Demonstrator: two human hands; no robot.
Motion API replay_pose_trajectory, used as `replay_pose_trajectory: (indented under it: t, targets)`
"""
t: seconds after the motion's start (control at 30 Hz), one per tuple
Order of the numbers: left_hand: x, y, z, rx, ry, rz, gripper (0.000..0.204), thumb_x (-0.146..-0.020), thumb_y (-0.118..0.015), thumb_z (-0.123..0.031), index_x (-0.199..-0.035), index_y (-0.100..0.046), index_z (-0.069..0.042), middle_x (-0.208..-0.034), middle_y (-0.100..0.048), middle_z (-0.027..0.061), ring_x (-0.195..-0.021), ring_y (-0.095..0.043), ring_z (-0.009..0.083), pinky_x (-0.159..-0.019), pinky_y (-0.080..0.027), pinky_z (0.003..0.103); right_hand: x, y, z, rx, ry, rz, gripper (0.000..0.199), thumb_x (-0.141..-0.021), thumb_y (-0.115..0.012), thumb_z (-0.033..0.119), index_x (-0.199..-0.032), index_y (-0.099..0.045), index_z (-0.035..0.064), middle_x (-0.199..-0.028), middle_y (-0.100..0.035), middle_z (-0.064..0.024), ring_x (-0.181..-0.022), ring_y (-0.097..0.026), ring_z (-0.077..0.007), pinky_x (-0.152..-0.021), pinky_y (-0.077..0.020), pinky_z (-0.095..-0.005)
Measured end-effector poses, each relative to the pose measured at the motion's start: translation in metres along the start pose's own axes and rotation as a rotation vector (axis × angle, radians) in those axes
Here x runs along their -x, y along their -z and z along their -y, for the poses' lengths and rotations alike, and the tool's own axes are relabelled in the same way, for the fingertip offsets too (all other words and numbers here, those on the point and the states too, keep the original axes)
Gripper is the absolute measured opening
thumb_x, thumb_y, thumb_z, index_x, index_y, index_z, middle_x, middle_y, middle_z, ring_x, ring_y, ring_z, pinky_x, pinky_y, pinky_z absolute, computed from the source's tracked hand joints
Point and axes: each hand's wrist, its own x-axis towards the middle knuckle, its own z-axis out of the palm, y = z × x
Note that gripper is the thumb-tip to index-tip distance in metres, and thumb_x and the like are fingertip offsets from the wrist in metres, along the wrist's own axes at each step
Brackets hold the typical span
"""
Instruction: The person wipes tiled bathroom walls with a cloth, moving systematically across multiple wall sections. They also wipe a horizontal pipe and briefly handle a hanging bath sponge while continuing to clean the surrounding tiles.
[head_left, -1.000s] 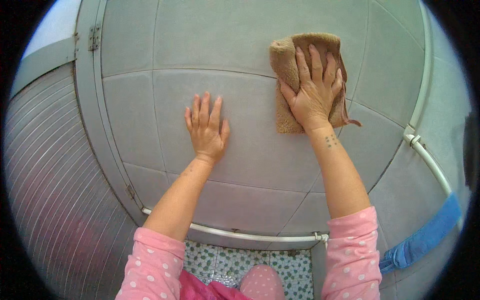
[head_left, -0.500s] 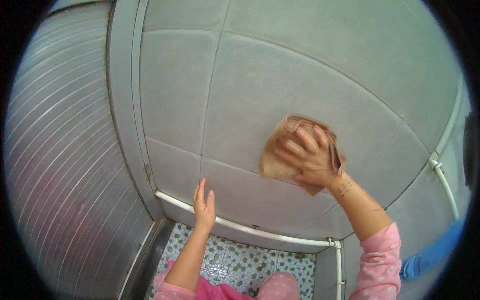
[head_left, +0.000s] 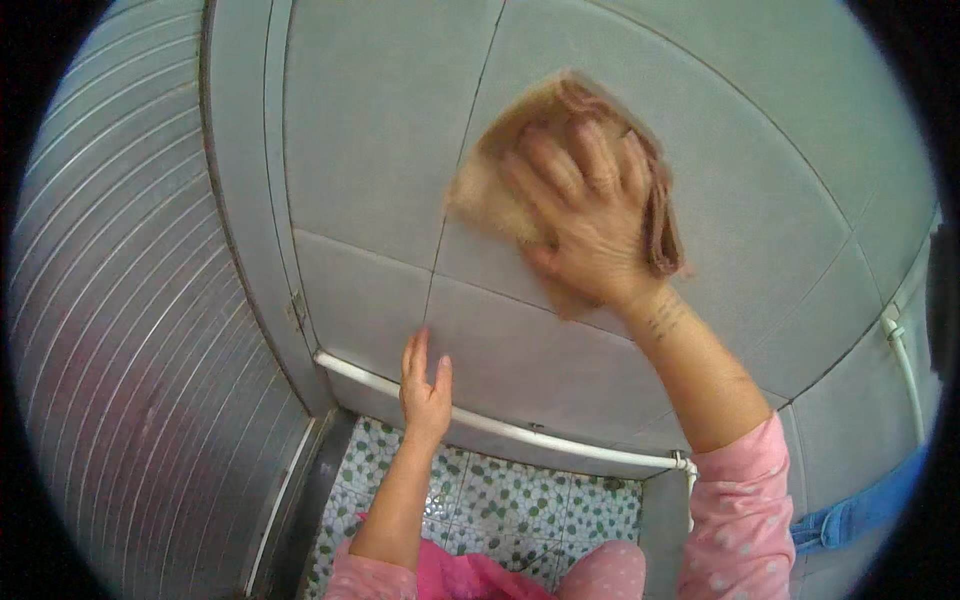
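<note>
Both hands moved: right hand (head_left: 590,225) spread on brown cloth (head_left: 500,190), now higher, left hand (head_left: 425,385) flat on tile wall (head_left: 380,130)

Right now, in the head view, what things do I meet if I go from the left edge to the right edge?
Ribbed metal door → grey door frame → left hand flat on the tiled wall → right hand pressing a brown cloth → white pipe at the far right.

Right hand (head_left: 590,215) is pressing flat with fingers spread and pointing up-left, its forearm rising from a pink sleeve at lower right, while left hand (head_left: 425,385) is resting open, fingers together and pointing upward, forearm extending from below.
</note>
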Motion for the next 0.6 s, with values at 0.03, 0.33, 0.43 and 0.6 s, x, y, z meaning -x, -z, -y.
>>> replay_pose_trajectory:
  t: [0.03,0.33,0.43,0.6]
  targets:
    - [0.001,0.002,0.004,0.048,-0.006,-0.005,0.048,-0.094,-0.055,-0.017,-0.138,-0.043,-0.002,-0.142,-0.040,0.0202,-0.130,-0.041,0.0316,-0.108,-0.033,0.038,0.015,-0.007,0.017,-0.039,0.074,0.044,0.078,-0.062,-0.075,0.042,-0.134,-0.050,0.0278,-0.141,-0.039,0.0013,-0.133,-0.029,-0.0306,-0.106,-0.0243,-0.0561]
    - [0.005,0.024,0.010,0.673,0.525,-0.142,0.020,-0.096,-0.051,-0.010,-0.110,-0.061,0.001,-0.108,-0.064,0.0084,-0.101,-0.059,0.0155,-0.092,-0.045,0.028,0.266,-0.054,0.061,-0.360,0.329,0.820,0.060,-0.090,-0.045,0.025,-0.145,-0.025,0.0365,-0.149,-0.029,0.0042,-0.130,-0.040,-0.0272,-0.105,-0.0416,-0.0417]
    - [0.020,0.027,0.033,0.532,0.427,-0.150,0.019,-0.096,-0.051,-0.009,-0.108,-0.062,0.001,-0.105,-0.064,0.0080,-0.099,-0.059,0.0151,-0.090,-0.045,0.029,0.234,-0.025,0.048,-0.348,0.298,0.880,0.054,-0.089,-0.046,0.027,-0.141,-0.035,0.0349,-0.147,-0.032,0.0036,-0.122,-0.047,-0.0270,-0.100,-0.0461,-0.0409]
    - [0.036,0.017,0.041,0.526,0.440,-0.236,0.014,-0.095,-0.052,-0.005,-0.103,-0.061,0.002,-0.100,-0.064,0.0078,-0.095,-0.059,0.0161,-0.090,-0.045,0.029,0.150,-0.045,0.066,-0.289,0.283,0.524,0.050,-0.084,-0.055,0.031,-0.133,-0.047,0.0304,-0.140,-0.039,-0.0003,-0.124,-0.044,-0.0285,-0.100,-0.0448,-0.0412]
